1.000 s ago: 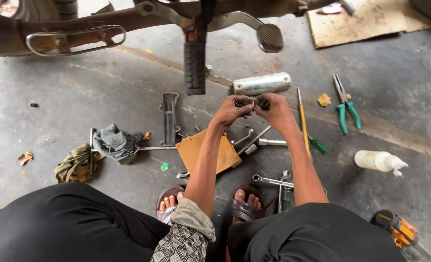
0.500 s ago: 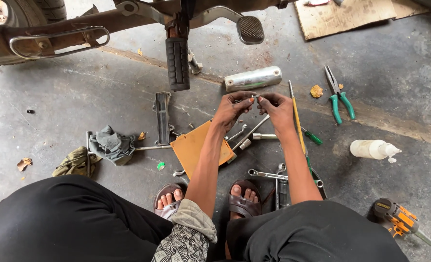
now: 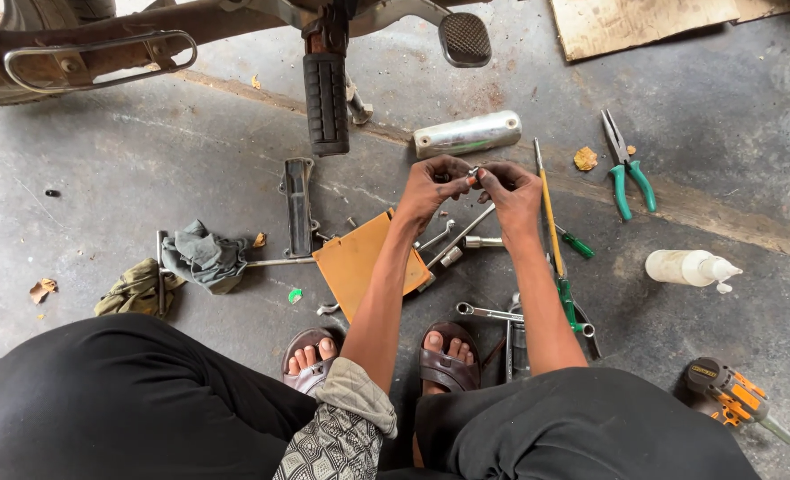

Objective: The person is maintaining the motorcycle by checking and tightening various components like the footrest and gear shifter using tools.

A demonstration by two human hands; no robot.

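While the person squats on the concrete floor (image 3: 146,178), both hands meet at chest height, as in the earlier views; only the camera has shifted, so the work reads as unchanged and in progress.

- Left hand (image 3: 435,182): fingers pinched narrow on a small metal part (image 3: 473,175).
- Right hand (image 3: 510,191): fingertips closed on the same part, touching the left.
- Below the hands: orange card (image 3: 359,262), wrenches (image 3: 484,311), socket bar (image 3: 462,236).
- Right: yellow screwdriver (image 3: 548,204), green pliers (image 3: 628,169), white bottle (image 3: 688,267), orange driver (image 3: 728,396).
- Left: grey rag (image 3: 204,253), olive rag (image 3: 133,289), black bracket (image 3: 297,204).
- Ahead: chrome cover (image 3: 466,133), footpeg (image 3: 326,98), brake pedal (image 3: 464,37), close above the hands; nothing blocks them.
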